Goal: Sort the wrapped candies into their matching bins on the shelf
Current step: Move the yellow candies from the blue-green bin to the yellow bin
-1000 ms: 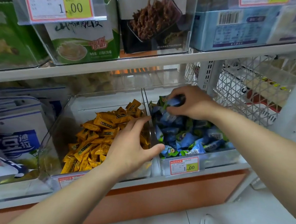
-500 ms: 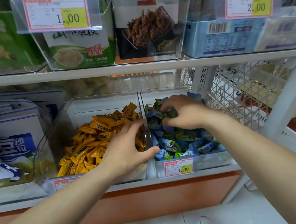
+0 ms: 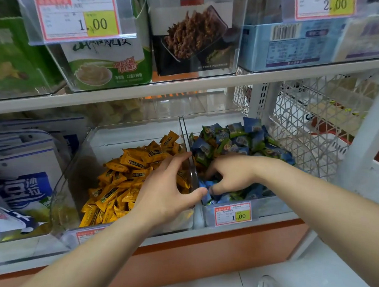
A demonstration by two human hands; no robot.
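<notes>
The shelf (image 3: 187, 86) gives you little headroom: its upper board hangs over the far half of both clear bins, so work from the near, open side. The left bin (image 3: 75, 180) holds the yellow candies (image 3: 119, 183); the right bin (image 3: 273, 206) holds the blue candies (image 3: 239, 142), heaped highest at its far end, with a mesh panel (image 3: 306, 139) close on its right.

Your left hand (image 3: 168, 190) lies open over the yellow heap, fingers spread, thumb at the thin clear wall (image 3: 184, 134) between the bins. Your right hand (image 3: 233, 175) is curled down into the near left corner of the blue pile; I cannot tell whether it pinches a piece.

Expect the candies to be light, small and crinkly, with slick wrappers that slide off one another. Pinch one across its middle or by a twisted end. Lift clear of that wall's hard edge, and don't knock the price tag (image 3: 233, 213).
</notes>
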